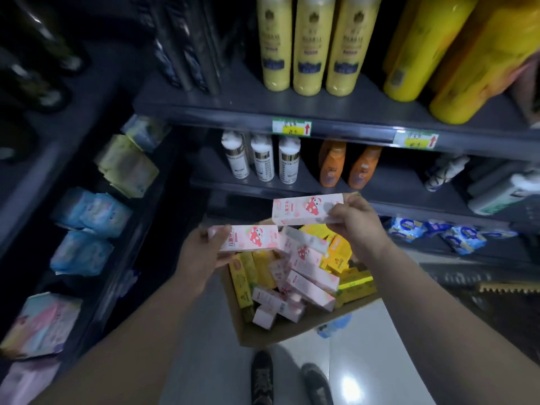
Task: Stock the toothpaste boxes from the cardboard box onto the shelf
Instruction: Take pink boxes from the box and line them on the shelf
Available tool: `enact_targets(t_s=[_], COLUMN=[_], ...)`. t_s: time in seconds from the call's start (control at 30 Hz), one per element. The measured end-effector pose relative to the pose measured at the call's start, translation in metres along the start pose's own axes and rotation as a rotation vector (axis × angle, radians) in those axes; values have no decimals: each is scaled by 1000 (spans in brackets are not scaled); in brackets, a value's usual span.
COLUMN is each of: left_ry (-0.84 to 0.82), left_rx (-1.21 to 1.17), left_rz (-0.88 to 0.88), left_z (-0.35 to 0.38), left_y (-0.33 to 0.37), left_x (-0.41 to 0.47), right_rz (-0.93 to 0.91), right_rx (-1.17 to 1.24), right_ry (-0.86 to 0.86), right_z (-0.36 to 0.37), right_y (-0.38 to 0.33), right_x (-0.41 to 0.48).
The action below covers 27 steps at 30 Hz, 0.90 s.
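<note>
Head view, looking down past both forearms at an open cardboard box (280, 331) on the floor, just in front of the shelf (336, 130). Heaped inside at all angles: loose pink boxes (309, 285) and yellow boxes (355, 285). Left hand (201, 252) curled round the left end of one pink toothpaste box (251, 238), lifted just clear of the heap. Right hand (353, 220) pinching a second pink box (304, 210) by its right end, raised higher and nearer the lower shelf boards. Both carried level, printed faces up, probably to keep labels readable for facing outward. Gripped at the outer ends, likely to leave the free ends clear for sliding into a gap. Neither yet on a shelf; most stock left in the carton. Upper boards taken by yellow bottles (309, 48), white bottles (263, 160) and orange bottles (333, 165).
</note>
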<state>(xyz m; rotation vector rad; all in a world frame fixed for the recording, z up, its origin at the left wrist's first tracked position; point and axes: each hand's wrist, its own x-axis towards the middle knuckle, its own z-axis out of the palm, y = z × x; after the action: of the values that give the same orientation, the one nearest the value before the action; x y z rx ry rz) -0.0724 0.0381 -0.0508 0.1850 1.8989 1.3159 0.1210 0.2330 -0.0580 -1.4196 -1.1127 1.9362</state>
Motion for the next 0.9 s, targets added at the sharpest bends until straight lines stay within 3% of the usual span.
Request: enact_targets(t_s=[0.5, 0.9], left_ry=[452, 849], left_rx=[-296, -538], left_rz=[167, 279], left_z=[-104, -225], left_y=[49, 9], left_x=[-167, -353], right_rz=[-96, -143], right_rx=[-126, -302], right_ry=[-551, -995], right_z=[124, 260], right_y=[-113, -99], right_x=[-129, -297])
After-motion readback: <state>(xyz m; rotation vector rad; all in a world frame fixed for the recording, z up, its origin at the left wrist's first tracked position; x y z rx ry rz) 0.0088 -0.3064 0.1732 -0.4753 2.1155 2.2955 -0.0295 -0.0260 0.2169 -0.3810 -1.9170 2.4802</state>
